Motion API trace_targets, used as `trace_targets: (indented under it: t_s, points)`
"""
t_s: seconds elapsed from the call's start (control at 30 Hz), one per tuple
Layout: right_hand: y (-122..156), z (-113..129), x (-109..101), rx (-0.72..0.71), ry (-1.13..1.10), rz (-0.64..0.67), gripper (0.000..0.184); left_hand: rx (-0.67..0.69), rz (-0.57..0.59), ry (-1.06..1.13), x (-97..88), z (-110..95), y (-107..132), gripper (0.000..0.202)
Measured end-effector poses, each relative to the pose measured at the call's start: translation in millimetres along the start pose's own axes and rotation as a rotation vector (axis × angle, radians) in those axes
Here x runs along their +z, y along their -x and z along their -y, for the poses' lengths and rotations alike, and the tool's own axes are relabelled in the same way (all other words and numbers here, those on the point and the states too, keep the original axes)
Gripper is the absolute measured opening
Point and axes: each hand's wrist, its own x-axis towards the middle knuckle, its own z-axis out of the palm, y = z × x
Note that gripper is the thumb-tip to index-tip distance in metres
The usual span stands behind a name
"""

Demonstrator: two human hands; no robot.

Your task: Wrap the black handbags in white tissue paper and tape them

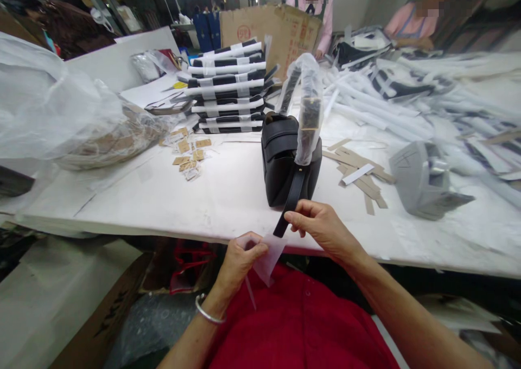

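A black handbag [285, 163] stands upright near the front edge of the white table [195, 195]. Its handle is wrapped in clear plastic [307, 103]. A black strap [292, 198] hangs from the bag toward me. My right hand [321, 228] pinches the strap's lower end, fingers closed on it. Just below the table edge, my left hand [240, 260] is closed on a small sheet of translucent paper [268, 255], close to the strap's tip.
A stack of black straps banded in white paper [228, 87] sits behind the bag. Small cardboard tags [189, 152] lie to the left, cardboard strips [362, 173] and a grey piece [423, 179] to the right. A big plastic bag [61, 114] fills the left. Two people work at the far side.
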Motion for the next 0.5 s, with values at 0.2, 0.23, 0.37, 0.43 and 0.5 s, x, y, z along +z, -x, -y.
trace_targets:
  t_s: [0.2, 0.23, 0.37, 0.43, 0.5]
  points:
    - [-3, -3, -2, -0.05, 0.075, -0.035, 0.038, 0.004, -0.021, 0.033, 10.1, -6, -3, 0.025]
    - [-3, -4, -2, -0.045, 0.069, -0.031, 0.038, 0.001, -0.017, 0.038, 12.7, -7, -3, 0.024]
    - [-5, -8, -3, -0.028, 0.057, -0.009, 0.035, -0.018, 0.008, 0.056, 24.1, -15, -7, 0.027]
    - [-6, -10, -5, -0.022, 0.061, -0.004, 0.033, -0.008, 0.031, 0.045, 29.1, -18, -10, 0.028]
    - [-7, -12, -9, -0.03, 0.075, 0.005, 0.034, 0.037, 0.06, 0.005, 33.4, -21, -13, 0.028]
